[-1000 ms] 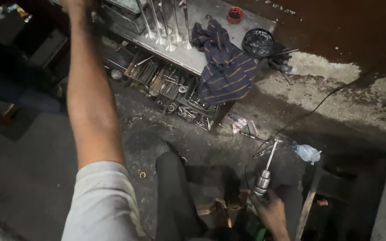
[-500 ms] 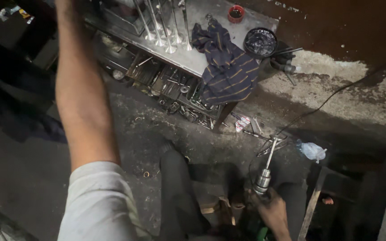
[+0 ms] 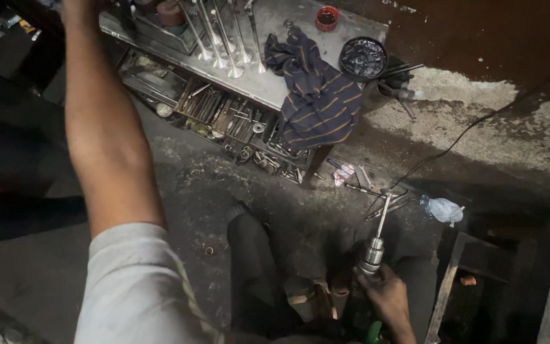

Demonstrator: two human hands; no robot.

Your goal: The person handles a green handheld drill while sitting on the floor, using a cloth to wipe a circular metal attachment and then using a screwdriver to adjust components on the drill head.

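Head view: right hand (image 3: 386,293) gripping a drill (image 3: 372,251) low by the knee (image 3: 249,236), bit upward; left hand (image 3: 74,7) stretched toward the table (image 3: 268,89) edge near valves (image 3: 221,38), grip impossible to tell. Mid-fetch, seemingly; needing a steady drill.

Drill chuck (image 3: 372,250): bare metal, dull shine, with a slim bright steel rod (gripped by the right hand (image 3: 386,296)).
Valves (image 3: 221,38): polished metal, glossy.
Bench top (image 3: 275,83): sheet metal, scuffed grey.
Striped rag (image 3: 316,95): soft cloth, matt.
Round tin (image 3: 363,57): glossy black grease.
Floor (image 3: 224,191): rough, grimy concrete.
Sleeve (image 3: 135,286): grey knit cloth.
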